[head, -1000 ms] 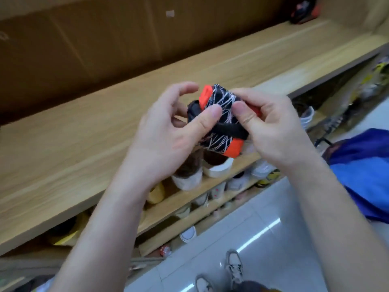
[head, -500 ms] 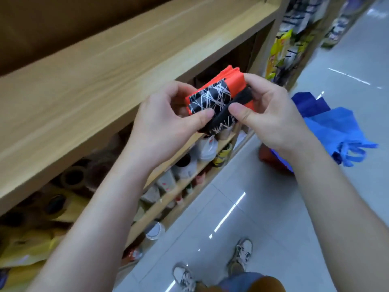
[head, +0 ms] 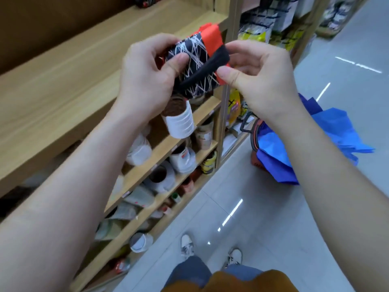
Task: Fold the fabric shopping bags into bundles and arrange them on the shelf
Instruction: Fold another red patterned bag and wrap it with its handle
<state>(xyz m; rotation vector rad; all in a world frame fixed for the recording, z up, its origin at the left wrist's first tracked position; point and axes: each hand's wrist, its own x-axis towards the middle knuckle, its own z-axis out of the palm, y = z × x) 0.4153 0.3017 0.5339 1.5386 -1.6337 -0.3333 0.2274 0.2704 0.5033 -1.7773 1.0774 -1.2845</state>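
Note:
A folded fabric bag bundle [head: 197, 57], black with white scribble lines and orange ends, is held up in front of the shelf edge. A black strap runs diagonally across it. My left hand [head: 147, 76] grips its left side with the thumb pressed on the patterned face. My right hand [head: 256, 81] pinches the strap and the orange right end between thumb and fingers. The wooden top shelf [head: 63, 85] lies to the left and behind the bundle. At the shelf's far end sits another dark and orange bundle [head: 145, 1], partly cut off by the frame.
Loose blue fabric bags [head: 328, 140] spill from a basket [head: 254, 142] on the tiled floor at right. Lower shelves [head: 160, 148] hold white jars and rolls. A wooden upright [head: 231, 24] divides the shelving; packaged goods hang beyond it. My shoes stand below.
The view has swung right along the shelf and down. The bundle has turned so its patterned face and strap show more, and both hands have stayed on it.

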